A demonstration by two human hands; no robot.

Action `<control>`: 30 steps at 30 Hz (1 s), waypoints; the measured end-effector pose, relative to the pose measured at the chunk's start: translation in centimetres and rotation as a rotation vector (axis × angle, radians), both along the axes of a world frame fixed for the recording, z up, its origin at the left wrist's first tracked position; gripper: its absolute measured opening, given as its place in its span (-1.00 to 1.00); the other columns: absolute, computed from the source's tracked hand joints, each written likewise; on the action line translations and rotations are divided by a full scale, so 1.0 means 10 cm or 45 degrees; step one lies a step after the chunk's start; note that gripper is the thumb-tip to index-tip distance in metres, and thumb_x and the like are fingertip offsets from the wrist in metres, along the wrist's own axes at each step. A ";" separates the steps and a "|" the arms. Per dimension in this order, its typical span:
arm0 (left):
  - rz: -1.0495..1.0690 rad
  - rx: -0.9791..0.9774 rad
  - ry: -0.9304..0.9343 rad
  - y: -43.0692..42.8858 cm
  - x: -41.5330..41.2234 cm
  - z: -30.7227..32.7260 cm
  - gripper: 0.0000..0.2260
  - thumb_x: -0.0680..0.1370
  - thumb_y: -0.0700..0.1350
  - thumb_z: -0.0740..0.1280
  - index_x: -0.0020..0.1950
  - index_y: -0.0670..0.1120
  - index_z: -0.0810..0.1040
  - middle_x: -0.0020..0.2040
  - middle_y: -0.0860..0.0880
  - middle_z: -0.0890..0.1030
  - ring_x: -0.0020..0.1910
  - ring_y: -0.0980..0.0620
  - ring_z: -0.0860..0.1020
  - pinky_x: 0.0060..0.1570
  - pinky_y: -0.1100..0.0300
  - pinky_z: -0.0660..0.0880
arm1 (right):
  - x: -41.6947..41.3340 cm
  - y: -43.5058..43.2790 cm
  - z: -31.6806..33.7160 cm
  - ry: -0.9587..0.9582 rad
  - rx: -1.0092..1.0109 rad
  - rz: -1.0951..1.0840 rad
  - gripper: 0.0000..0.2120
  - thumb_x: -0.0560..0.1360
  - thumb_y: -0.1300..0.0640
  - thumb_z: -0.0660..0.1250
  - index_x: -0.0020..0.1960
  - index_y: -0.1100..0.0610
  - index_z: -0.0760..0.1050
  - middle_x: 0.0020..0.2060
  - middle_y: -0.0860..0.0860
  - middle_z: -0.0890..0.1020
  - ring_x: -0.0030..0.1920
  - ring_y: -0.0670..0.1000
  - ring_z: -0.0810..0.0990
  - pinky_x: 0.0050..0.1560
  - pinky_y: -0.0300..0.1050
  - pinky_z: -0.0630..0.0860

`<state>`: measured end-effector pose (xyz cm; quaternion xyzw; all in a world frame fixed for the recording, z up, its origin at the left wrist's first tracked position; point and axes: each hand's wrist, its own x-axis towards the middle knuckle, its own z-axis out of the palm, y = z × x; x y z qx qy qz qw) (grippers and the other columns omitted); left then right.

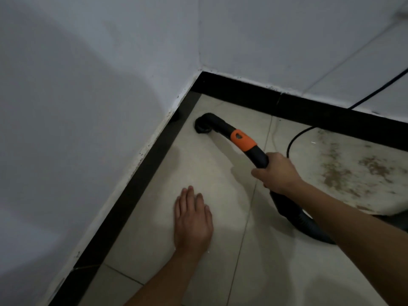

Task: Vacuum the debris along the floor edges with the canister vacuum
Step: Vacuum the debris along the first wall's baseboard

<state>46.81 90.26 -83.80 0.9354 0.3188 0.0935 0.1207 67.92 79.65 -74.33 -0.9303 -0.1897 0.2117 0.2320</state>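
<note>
two hands, r hand (278, 173) gripping vacuum wand (234, 135), nozzle ahead near corner, l hand (193, 221) flat on floor (276, 272)

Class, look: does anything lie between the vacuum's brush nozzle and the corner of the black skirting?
Nothing visible does. Only bare floor tile separates the brush nozzle from the skirting corner; the right hand grips the hose handle behind it.

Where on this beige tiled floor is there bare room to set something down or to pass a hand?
Free: tiles between the black skirting board and the left hand, and between both forearms. Crowded: the corner with the round black nozzle; the right side, where the right hand grips the black orange-banded hose beside a black cable and stained white disc.
</note>
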 end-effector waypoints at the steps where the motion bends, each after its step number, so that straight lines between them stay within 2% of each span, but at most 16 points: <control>1: 0.003 -0.001 0.002 0.00 0.00 0.00 -0.59 0.60 -0.05 0.04 0.24 -0.21 0.55 0.36 -0.25 0.46 0.37 -0.20 0.40 0.39 -0.11 0.30 | -0.02 -0.17 -0.02 -0.058 -0.036 -0.015 -0.80 0.38 0.06 0.44 -0.07 0.07 0.47 -0.32 0.05 0.61 -0.35 0.07 0.63 -0.29 0.00 0.62; 5: 0.018 -0.016 -0.021 -0.02 0.00 0.02 -0.58 0.58 -0.06 0.03 0.23 -0.24 0.55 0.35 -0.27 0.46 0.36 -0.23 0.41 0.38 -0.12 0.31 | 0.05 -0.92 -0.07 -0.287 -0.176 -0.155 -0.79 0.39 0.04 0.44 -0.05 0.05 0.47 -0.39 -0.02 0.54 -0.42 -0.01 0.53 -0.47 -0.20 0.37; 9: 0.032 0.003 -0.013 -0.05 0.02 0.02 -0.56 0.57 -0.05 0.03 0.23 -0.25 0.55 0.34 -0.28 0.47 0.35 -0.24 0.41 0.37 -0.11 0.30 | 0.28 -1.26 -0.04 -0.422 -0.325 -0.318 -0.76 0.40 0.02 0.43 -0.03 0.02 0.42 -0.38 -0.01 0.52 -0.41 0.00 0.51 -0.44 -0.19 0.37; 13: 0.028 0.020 -0.016 -0.05 0.04 0.01 -0.56 0.57 -0.04 0.03 0.23 -0.25 0.55 0.34 -0.27 0.47 0.36 -0.24 0.41 0.37 -0.10 0.30 | 0.49 -1.13 0.01 -0.519 -0.362 -0.261 -0.77 0.43 0.04 0.40 -0.03 0.04 0.37 -0.37 0.01 0.48 -0.41 0.03 0.48 -0.43 -0.15 0.34; 16: 0.028 0.039 -0.015 -0.04 0.03 0.00 -0.57 0.57 -0.05 0.04 0.22 -0.25 0.55 0.34 -0.27 0.47 0.35 -0.24 0.41 0.36 -0.10 0.31 | 0.53 -1.12 0.01 -0.569 -0.417 -0.230 -0.77 0.46 0.06 0.38 0.03 0.08 0.40 -0.37 0.02 0.48 -0.41 0.04 0.47 -0.40 -0.13 0.40; 21: 0.027 0.038 -0.028 -0.04 0.04 0.01 -0.57 0.56 -0.05 0.05 0.19 -0.26 0.56 0.31 -0.29 0.49 0.32 -0.26 0.43 0.33 -0.12 0.34 | 0.47 -1.68 -0.08 -0.481 -0.453 -0.432 -0.75 0.47 0.03 0.41 -0.02 0.06 0.36 -0.38 0.03 0.47 -0.43 0.02 0.45 -0.47 -0.19 0.26; 25: 0.017 0.028 -0.035 -0.04 0.02 0.02 -0.57 0.55 -0.06 0.05 0.20 -0.28 0.55 0.32 -0.30 0.48 0.33 -0.28 0.42 0.33 -0.14 0.34 | 0.43 -1.75 0.09 -0.267 -0.311 -0.527 -0.75 0.41 0.05 0.46 -0.02 0.08 0.45 -0.35 0.07 0.56 -0.38 0.08 0.56 -0.41 -0.15 0.44; 27: 0.010 0.018 -0.022 -0.04 0.01 0.03 -0.57 0.55 -0.06 0.05 0.20 -0.28 0.55 0.32 -0.31 0.47 0.33 -0.29 0.41 0.32 -0.14 0.34 | 0.32 -1.68 0.19 -0.158 -0.217 -0.465 -0.76 0.38 0.06 0.47 -0.03 0.06 0.48 -0.33 0.08 0.61 -0.36 0.09 0.62 -0.35 -0.11 0.54; 30: -0.002 0.011 -0.022 -0.05 0.02 0.04 -0.58 0.54 -0.07 0.06 0.19 -0.29 0.55 0.31 -0.33 0.47 0.32 -0.31 0.42 0.30 -0.16 0.35 | 0.03 -1.73 0.29 -0.087 -0.220 -0.335 -0.81 0.37 0.07 0.47 -0.10 0.05 0.50 -0.36 0.09 0.63 -0.37 0.10 0.63 -0.32 -0.01 0.62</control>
